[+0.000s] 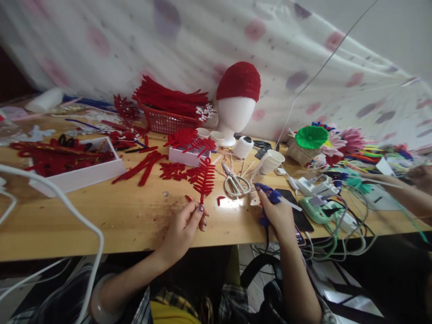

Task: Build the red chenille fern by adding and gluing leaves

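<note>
Between thumb and fingers, my left hand [189, 222] pinches the stem of a red leaf-shaped pipe-cleaner piece [204, 177], held upright over the table's front part. My right hand [277, 211] is wrapped round a blue glue gun [270, 193], its nozzle pointing left; a white glue stick sticks out of its back. Scissors with cream handles [237, 184] lie between the two hands. Small red pipe-cleaner bits [220, 200] are scattered close by. Behind the held piece are more red looped pieces [173, 171] and a small white box [189, 155] with red pieces on top.
A foam head with a red cap [238, 99] stands behind, beside a red basket of pipe cleaners [168, 119]. At left is a white tray [79, 173]; a white cable [64, 198] crosses there. Power strips and tangled cables [337, 216] lie right, near another person's arm [401, 191].
</note>
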Available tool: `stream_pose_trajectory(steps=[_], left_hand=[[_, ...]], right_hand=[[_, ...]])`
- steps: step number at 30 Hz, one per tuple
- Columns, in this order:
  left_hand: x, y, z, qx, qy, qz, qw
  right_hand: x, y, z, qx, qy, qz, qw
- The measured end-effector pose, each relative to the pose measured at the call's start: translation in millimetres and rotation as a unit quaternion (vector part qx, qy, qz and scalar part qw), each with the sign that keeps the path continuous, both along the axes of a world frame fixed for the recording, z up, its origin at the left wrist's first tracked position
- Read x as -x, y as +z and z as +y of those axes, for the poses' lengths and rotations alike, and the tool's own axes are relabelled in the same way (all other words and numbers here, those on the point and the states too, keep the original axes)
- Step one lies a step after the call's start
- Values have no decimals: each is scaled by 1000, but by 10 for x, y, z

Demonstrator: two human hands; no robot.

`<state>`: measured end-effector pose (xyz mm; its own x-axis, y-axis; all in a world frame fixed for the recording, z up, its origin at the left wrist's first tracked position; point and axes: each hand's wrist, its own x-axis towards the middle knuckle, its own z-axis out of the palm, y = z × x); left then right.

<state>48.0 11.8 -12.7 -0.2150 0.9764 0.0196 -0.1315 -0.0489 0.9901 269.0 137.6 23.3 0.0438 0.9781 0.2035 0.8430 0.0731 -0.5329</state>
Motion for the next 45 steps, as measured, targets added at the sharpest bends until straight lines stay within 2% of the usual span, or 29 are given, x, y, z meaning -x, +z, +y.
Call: stream_pose_trajectory(steps=[4,8,10,12,14,16,18,20,22,26,29,32,36,40,42,45], left_hand=[[3,0,-9,0,-2,-2,1000],[6,-4,-8,3,5,-7,1000],[10,-13,-5,4,15,-12,1000],[17,-30,-2,2,29,-17,999],[24,-56,0,-1,44,-20,999],[29,-84,0,-2,58,-20,998],[28,-103,-2,-3,71,-21,997],[22,-107,-7,-8,85,-35,996],[12,-102,-16,-16,104,-60,993],[2,-97,-25,-23,123,-81,989],[4,-103,-17,-22,121,-82,989],[9,-97,-12,-20,122,-88,988],[18,-76,-30,-15,120,-92,988],[24,-80,-39,-11,116,-78,990],[22,-86,-36,-20,103,-72,992],[20,-85,-30,-34,80,-64,994]], right_hand=[[7,0,31,64,7,-33,997],[-121,154,-81,89,33,-78,992],[-262,280,-224,84,21,-119,989],[-395,427,-424,63,-22,-197,978],[-441,558,-639,58,17,-201,978],[-344,622,-809,-22,82,-175,981],[-121,581,-879,-95,154,-111,977],[155,442,-828,-94,237,-70,965],[405,258,-681,-73,289,-31,954],[762,-6,-280,-38,281,-38,958],[992,-50,-31,-13,283,-58,957],[1179,-39,107,31,281,-76,956],[1219,19,151,70,266,-46,960],[1083,102,125,80,257,55,962],[1021,110,86,93,270,130,950],[961,58,-31,138,296,250,912]])
